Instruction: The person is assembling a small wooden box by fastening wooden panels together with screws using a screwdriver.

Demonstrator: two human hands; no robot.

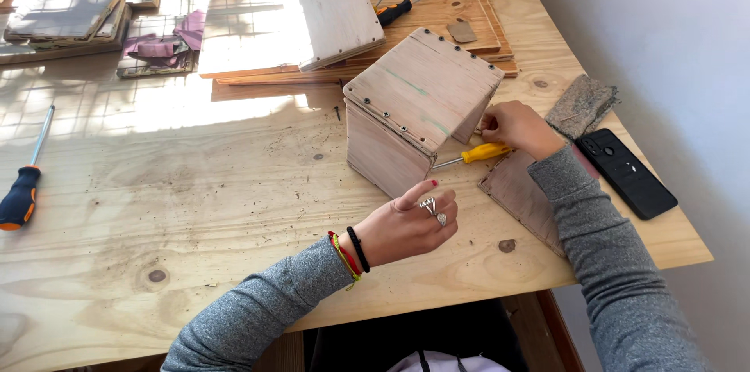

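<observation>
Sitting tilted near the table (pixel 195 208) middle, wooden box (pixel 418 106) shows its screwed panel upward; inside not visible. Right hand (pixel 516 128) at box's right side, fingers curled closed on yellow screwdriver (pixel 476 155), whose shaft runs left toward the box's lower edge. Left hand (pixel 410 223) hovers just in front of box, fingers loosely bent, holding nothing, apart from the wood. Flat board (pixel 523 196) lies under right forearm. Black phone (pixel 625 173) and grey pad (pixel 582 105) lie right of it. Second, smaller box (pixel 340 22) rests on stacked boards (pixel 461 8) behind. Blue-orange screwdriver (pixel 22 188) lies far left.
</observation>
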